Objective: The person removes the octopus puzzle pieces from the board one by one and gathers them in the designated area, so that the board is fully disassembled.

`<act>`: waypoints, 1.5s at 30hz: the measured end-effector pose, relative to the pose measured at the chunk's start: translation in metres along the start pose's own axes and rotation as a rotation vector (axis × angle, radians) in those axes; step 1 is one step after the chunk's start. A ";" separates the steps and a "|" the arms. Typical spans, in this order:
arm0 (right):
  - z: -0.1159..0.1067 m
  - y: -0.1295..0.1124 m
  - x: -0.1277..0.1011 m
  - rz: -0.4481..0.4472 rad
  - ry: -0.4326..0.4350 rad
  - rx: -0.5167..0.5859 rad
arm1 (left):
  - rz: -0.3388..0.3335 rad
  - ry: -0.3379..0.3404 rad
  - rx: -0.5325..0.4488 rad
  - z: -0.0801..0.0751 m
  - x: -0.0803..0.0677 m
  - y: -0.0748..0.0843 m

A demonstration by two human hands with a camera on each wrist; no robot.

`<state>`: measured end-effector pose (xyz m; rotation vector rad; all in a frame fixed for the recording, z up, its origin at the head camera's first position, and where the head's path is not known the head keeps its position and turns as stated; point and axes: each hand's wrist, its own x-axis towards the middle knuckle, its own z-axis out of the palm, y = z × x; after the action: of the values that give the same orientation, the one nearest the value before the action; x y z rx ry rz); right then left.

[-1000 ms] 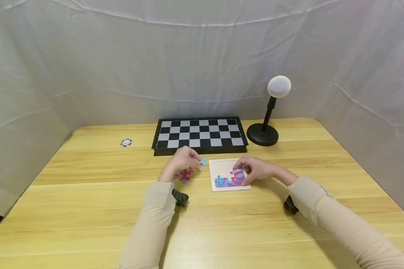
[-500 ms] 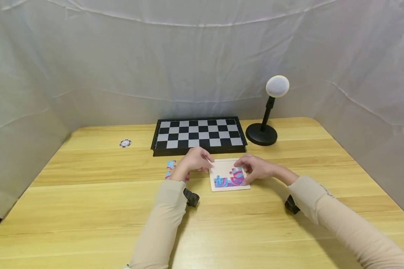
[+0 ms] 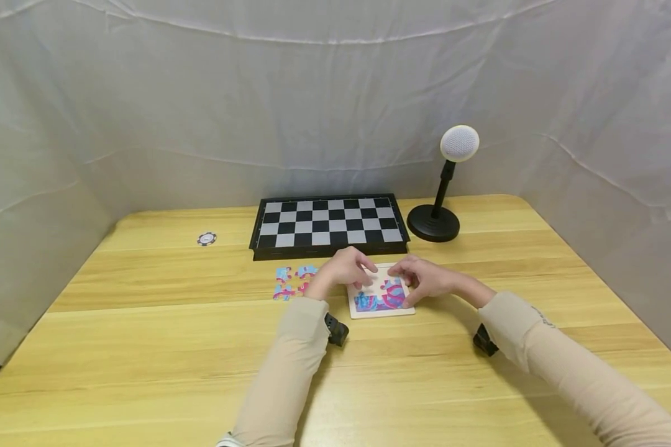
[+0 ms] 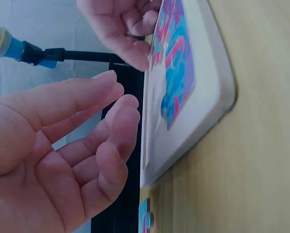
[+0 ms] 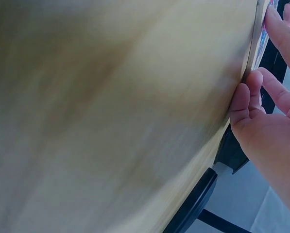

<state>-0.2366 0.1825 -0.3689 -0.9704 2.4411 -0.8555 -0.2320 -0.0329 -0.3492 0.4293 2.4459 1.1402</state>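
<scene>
My left hand [image 3: 343,268] reaches over the left part of a pale puzzle tray [image 3: 381,315], its fingers loosely bent. In the left wrist view, nothing shows between the thumb and fingers of this hand [image 4: 81,141]. My right hand [image 3: 427,280] holds the tray's right side, thumb at the front corner and fingers farther back. The right wrist view shows its bent fingertips [image 5: 240,99] along the tray's edge. Joined blue, pink and purple puzzle pieces [image 3: 391,299] fill the tray's near strip and part of its right side; its back left shows bare.
Several loose puzzle pieces [image 3: 283,292] lie left of the tray, some partly covered by the left hand. A black-and-white chessboard [image 3: 328,223] stands behind. At the back right is a round-headed stand [image 3: 435,223]; a poker chip [image 3: 206,239] lies at the left.
My left hand has moved right, from the loose puzzle pieces to over the tray, uncovering pieces on the left. The right hand has stayed at the tray's right side.
</scene>
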 end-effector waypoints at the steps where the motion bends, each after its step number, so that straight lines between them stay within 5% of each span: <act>1: 0.000 0.000 0.000 0.001 0.000 0.001 | 0.002 -0.009 0.010 0.001 0.001 0.001; 16: 0.000 0.003 0.000 0.018 0.002 0.009 | -0.015 -0.096 0.072 0.012 0.010 0.003; 45: -0.001 0.002 0.001 0.029 0.015 -0.028 | -0.018 -0.095 0.113 0.017 0.011 0.005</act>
<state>-0.2388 0.1833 -0.3695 -0.9399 2.4805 -0.8236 -0.2330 -0.0143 -0.3578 0.4828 2.4339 0.9559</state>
